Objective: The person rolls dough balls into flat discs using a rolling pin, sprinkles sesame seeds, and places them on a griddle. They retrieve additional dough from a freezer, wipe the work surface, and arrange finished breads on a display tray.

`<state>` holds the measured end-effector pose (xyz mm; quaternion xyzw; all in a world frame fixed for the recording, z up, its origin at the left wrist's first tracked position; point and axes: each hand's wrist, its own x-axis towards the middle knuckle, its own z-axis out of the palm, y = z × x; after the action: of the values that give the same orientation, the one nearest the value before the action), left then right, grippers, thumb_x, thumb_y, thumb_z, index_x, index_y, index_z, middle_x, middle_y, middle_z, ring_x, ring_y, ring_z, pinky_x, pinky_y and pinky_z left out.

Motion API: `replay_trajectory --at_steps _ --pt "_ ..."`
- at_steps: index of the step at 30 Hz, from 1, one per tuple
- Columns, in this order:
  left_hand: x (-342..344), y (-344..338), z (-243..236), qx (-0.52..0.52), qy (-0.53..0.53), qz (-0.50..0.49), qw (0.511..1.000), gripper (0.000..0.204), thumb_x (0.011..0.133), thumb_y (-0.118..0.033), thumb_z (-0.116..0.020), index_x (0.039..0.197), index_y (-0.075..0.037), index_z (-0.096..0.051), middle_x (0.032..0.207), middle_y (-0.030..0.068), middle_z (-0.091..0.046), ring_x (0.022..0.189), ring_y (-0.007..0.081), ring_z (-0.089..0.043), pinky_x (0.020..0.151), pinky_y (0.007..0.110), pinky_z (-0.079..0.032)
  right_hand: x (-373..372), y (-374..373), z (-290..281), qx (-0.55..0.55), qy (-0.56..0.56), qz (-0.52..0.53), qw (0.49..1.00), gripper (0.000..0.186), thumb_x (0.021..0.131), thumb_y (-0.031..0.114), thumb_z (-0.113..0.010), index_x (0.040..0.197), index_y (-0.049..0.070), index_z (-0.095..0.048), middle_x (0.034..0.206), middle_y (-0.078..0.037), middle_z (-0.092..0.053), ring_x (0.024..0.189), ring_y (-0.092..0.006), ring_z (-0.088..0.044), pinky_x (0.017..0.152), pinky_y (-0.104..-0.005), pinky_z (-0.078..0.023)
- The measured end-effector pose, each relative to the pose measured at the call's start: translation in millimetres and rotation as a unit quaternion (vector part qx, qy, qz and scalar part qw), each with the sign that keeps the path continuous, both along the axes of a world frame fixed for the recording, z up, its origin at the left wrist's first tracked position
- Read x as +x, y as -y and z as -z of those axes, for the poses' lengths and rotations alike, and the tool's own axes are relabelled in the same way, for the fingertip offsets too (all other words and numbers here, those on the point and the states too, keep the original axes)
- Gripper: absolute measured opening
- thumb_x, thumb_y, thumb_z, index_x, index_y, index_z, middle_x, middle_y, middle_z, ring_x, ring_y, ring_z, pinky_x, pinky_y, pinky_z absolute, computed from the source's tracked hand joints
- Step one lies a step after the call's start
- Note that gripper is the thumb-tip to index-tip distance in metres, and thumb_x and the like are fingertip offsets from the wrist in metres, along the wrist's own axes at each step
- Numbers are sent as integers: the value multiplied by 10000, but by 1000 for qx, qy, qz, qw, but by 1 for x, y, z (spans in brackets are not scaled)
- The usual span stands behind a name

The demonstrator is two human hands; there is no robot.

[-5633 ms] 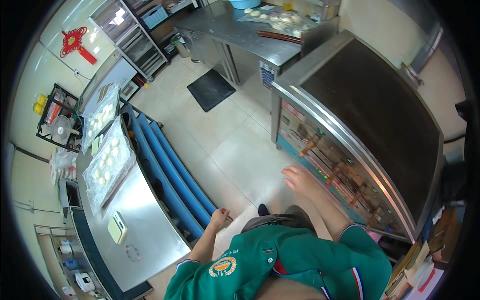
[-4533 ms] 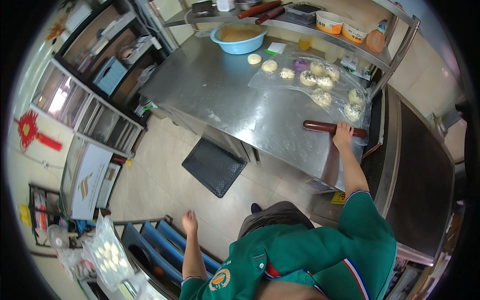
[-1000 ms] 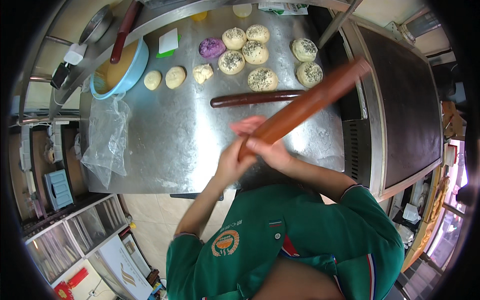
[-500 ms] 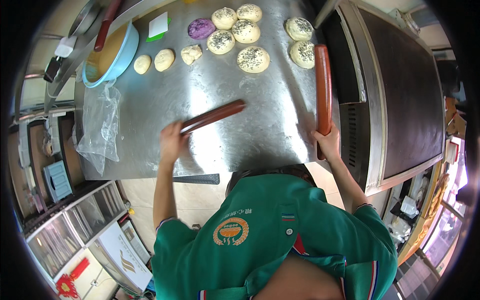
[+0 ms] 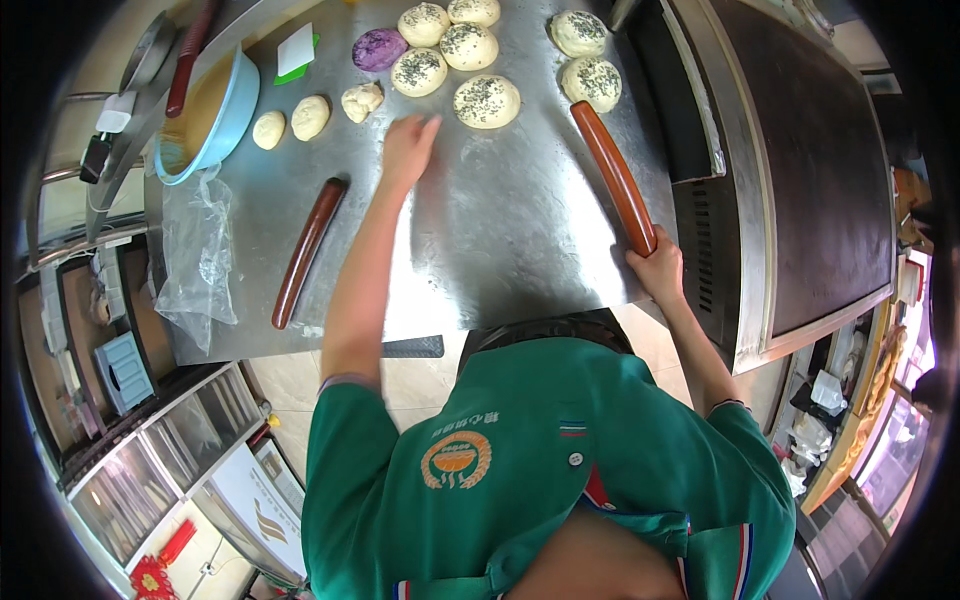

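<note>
With right hand [image 5: 657, 268], gripping glossy reddish-brown wooden rolling pin [image 5: 617, 182] over grey steel table [image 5: 500, 220]; with left hand [image 5: 407, 150], cannot tell if open, near pale black-speckled dough round [image 5: 418, 72]. At left, tan contents [image 5: 205, 100] in light-blue plastic basin [image 5: 232, 122].

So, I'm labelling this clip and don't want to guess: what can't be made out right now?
All in the head view:
Held rolling pin, near end: hidden by the right hand.
Left hand, palm: hidden by the hand's own back.
Farthest seeded bun of the cluster: cut off by the upper edge.
Black floor mat: mostly hidden by the table.
</note>
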<state>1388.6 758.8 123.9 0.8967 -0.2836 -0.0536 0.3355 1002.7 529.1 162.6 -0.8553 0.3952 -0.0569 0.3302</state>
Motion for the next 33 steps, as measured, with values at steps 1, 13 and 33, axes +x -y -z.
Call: replay_trajectory --at_steps 1,13,33 --pt "8 41 2 47 -31 2 998 520 937 -480 -624 1051 22 -690 1026 221 -703 1022 367 -626 909 443 -485 0 1 2 7 -5 5 1000 367 707 167 -745 1014 -2 -634 860 -244 -684 806 -392 -692 738 -444 -535" --pt "-110 55 -59 -129 -532 150 824 802 852 -233 -803 1496 -46 -363 1213 164 -624 1112 219 -636 949 366 -518 -6 13 17 9 31 -19 999 362 707 145 -748 1014 -3 -628 836 -238 -684 773 -399 -690 711 -447 -540" --pt "-213 31 -1 -251 -228 -30 940 725 966 -254 -547 1528 54 -208 1609 253 -177 1509 409 -149 1224 504 -120 12 -19 -1 14 24 -207 978 502 700 137 -764 1168 47 -607 1094 -169 -660 1011 -359 -654 867 -424 -545"
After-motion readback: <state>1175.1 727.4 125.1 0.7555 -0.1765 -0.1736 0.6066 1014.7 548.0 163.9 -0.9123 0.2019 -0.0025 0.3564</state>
